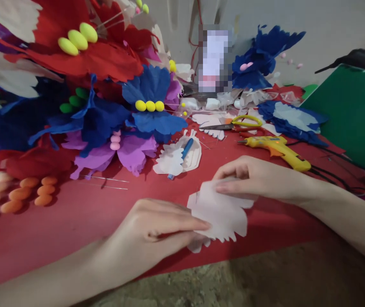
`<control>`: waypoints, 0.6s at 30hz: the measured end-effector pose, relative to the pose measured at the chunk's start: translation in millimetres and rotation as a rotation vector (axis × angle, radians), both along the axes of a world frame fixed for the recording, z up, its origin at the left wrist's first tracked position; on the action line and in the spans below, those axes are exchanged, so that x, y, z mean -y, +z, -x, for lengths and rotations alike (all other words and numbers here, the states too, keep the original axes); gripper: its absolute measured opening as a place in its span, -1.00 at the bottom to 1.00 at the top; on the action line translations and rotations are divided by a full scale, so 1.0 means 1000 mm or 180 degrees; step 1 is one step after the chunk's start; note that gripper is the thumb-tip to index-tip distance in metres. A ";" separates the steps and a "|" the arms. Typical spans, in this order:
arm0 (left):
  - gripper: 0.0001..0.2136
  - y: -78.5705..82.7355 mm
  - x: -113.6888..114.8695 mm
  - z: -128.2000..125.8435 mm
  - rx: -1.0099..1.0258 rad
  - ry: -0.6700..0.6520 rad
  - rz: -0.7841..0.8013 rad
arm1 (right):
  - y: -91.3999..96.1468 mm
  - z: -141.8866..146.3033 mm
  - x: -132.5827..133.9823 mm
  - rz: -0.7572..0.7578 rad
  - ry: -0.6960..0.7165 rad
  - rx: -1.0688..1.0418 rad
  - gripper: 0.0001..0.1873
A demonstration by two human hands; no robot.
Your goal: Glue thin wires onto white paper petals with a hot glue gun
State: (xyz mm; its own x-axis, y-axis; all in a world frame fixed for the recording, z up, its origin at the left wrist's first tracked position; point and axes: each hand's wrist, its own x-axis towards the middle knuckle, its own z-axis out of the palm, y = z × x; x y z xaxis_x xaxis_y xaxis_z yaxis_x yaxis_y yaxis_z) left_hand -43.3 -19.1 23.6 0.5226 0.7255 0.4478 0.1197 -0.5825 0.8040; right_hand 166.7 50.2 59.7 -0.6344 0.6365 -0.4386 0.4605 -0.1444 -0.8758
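A white butterfly-wing cutout (221, 209) with a scalloped edge is held between my two hands near the table's front edge. My left hand (160, 228) pinches its lower left side between thumb and fingers. At the upper edge, my right hand (243, 177) grips it with thumb and bent fingers. Another white layer peeks out beneath the lower edge. Just beyond my hands lie more white wing cutouts (193, 155) with a blue pen (187, 148) across them. A yellow glue gun (275, 149) rests beyond my right wrist, and yellow-handled scissors (246, 122) lie behind it.
Finished-looking butterflies in red, blue (155, 89) and purple (134, 151) crowd the left. Orange egg-shaped beads (19, 194) lie at the left front. A green board (349, 115) stands at the right, near the glue gun's black cable. A blurred-out screen (214, 59) stands at the back.
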 end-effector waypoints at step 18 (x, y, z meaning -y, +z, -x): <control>-0.80 -0.009 0.002 0.009 -0.1227 0.0146 -0.1185 | -0.020 0.014 -0.005 -0.1012 0.0114 0.0878 -0.81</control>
State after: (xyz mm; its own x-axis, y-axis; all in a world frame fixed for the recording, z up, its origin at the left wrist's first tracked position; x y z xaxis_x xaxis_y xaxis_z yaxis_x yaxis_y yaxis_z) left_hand -52.2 -20.8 14.9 0.6715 0.5801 0.4611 0.3973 -0.8071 0.4367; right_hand 153.1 54.9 39.2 -0.5450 0.7472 -0.3804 0.6837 0.1334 -0.7175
